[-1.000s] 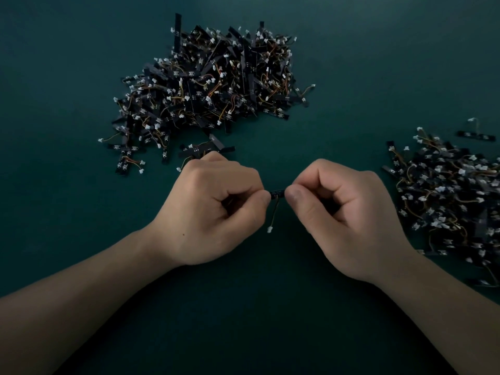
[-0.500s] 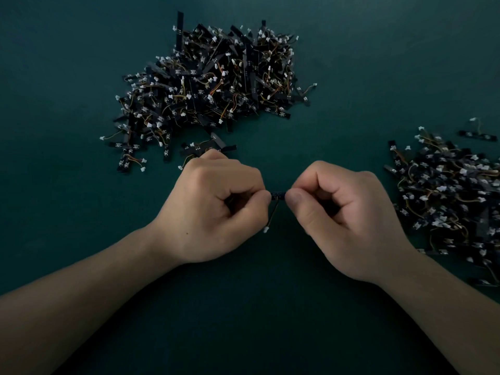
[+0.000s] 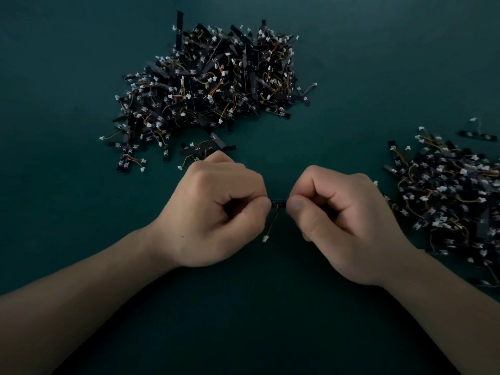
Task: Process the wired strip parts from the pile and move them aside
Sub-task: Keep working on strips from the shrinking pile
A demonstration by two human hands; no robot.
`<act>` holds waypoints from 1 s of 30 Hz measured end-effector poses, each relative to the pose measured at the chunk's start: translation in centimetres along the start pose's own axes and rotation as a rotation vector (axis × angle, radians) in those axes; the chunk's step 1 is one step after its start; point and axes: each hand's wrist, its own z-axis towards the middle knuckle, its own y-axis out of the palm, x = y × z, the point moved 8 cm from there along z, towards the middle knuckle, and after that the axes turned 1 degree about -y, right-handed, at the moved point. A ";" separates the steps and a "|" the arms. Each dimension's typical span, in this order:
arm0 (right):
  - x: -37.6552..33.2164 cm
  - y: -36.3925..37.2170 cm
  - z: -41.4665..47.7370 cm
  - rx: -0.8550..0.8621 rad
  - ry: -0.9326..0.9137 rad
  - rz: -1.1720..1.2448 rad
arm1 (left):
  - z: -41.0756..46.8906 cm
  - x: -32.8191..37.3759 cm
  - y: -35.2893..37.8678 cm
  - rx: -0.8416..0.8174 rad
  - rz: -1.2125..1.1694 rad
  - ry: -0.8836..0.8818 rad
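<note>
A small black wired strip part (image 3: 278, 203) is held between my two hands in the middle of the view. My left hand (image 3: 216, 209) pinches its left end and my right hand (image 3: 341, 220) pinches its right end. A thin wire with a white connector (image 3: 265, 238) hangs down from the strip. Most of the strip is hidden by my fingers. A big pile of black strips with white connectors and orange wires (image 3: 211, 82) lies at the back, left of centre. A second pile of the same parts (image 3: 446, 196) lies at the right edge.
All of it rests on a dark green table surface (image 3: 351, 77). A few loose strips (image 3: 205, 148) lie just behind my left hand. One single strip (image 3: 479, 135) lies apart at the far right, behind the right pile.
Both hands stay nearly still with the strip pinched between them. The hanging wire's white connector has swung a little to the left.
</note>
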 end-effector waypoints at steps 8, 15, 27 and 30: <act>-0.9 -0.7 -0.3 0.111 -0.155 0.024 | 0.3 -0.4 -1.2 0.103 0.071 -0.059; -0.5 -0.8 -0.2 0.157 -0.125 0.032 | -0.2 -5.1 -1.9 0.093 0.603 -0.393; 0.1 -1.0 0.0 0.191 -0.052 -0.049 | 0.3 -3.7 -2.4 0.213 0.408 -0.262; 1.1 -0.9 0.1 0.194 0.061 -0.055 | 0.3 -2.2 -2.2 0.246 0.316 -0.144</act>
